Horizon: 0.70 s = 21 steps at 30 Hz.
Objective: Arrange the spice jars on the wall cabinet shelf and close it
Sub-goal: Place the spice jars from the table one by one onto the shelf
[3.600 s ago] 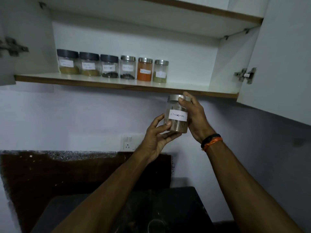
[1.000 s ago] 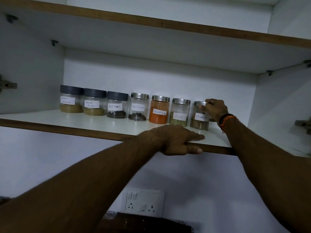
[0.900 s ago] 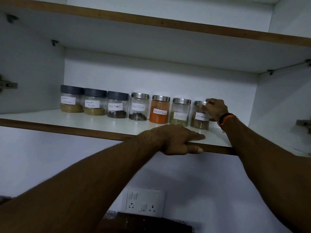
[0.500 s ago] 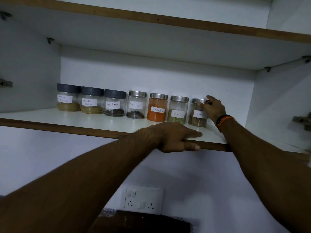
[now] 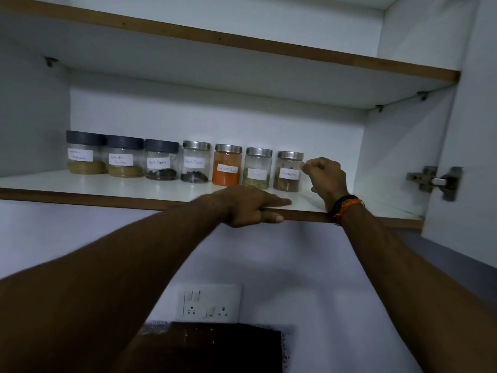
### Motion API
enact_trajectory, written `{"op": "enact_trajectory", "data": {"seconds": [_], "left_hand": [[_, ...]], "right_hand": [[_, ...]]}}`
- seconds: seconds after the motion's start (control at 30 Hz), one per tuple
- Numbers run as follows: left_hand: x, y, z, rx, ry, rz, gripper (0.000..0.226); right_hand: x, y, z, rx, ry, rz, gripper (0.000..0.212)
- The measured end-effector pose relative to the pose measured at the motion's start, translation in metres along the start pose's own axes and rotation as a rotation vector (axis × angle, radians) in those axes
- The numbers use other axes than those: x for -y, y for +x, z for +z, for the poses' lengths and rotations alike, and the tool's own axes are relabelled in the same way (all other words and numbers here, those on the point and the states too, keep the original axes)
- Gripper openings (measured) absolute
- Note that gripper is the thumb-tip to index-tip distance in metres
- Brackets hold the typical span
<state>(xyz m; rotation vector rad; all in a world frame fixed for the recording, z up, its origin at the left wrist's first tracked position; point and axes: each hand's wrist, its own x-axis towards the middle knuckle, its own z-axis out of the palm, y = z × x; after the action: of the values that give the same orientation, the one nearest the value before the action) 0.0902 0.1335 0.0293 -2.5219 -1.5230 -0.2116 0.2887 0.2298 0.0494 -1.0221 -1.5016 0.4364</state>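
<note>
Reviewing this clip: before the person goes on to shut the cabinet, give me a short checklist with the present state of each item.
1. Seven spice jars stand upright in one row on the shelf: ok.
2. Last jar at the right end, labelled cinnamon, is set down beside the fennel jar: ok.
3. Right hand is off the last jar, fingers curled, holding nothing: ok.
4. Left hand is clear of the door's path: not ok, it grips the shelf's front edge.
5. Right door is shut: not ok, it stands open.
6. Left door's state: cannot tell, it is out of view.
</note>
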Motion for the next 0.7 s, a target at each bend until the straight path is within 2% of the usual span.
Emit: {"op": "enact_trajectory", "data": {"seconds": [0.1,0.37,0.53,0.63,0.7], "left_hand": [[-0.004,-0.006,0.004,-0.061,0.016,-0.022,0.057],[-0.040,-0.021,0.028,-0.333,0.180,-0.113,0.047],[-0.070,-0.036,0.058,-0.467,0.145,-0.191,0.064],[-0.092,-0.054,0.080,-0.536,0.086,-0.102,0.068],[-0.107,-0.069,0.103,-0.481,-0.084,-0.046,0.068]], "right_hand": [[0.005,-0.034,-0.020,-0.013,0.057,0.034,0.007],[0.003,-0.129,-0.043,-0.108,-0.002,-0.100,0.015],[-0.012,-0.172,-0.050,-0.090,-0.099,-0.096,0.018],[-0.028,-0.194,-0.054,-0.071,-0.139,-0.028,0.019],[-0.042,-0.212,-0.056,-0.038,-0.168,0.034,0.019]]}}
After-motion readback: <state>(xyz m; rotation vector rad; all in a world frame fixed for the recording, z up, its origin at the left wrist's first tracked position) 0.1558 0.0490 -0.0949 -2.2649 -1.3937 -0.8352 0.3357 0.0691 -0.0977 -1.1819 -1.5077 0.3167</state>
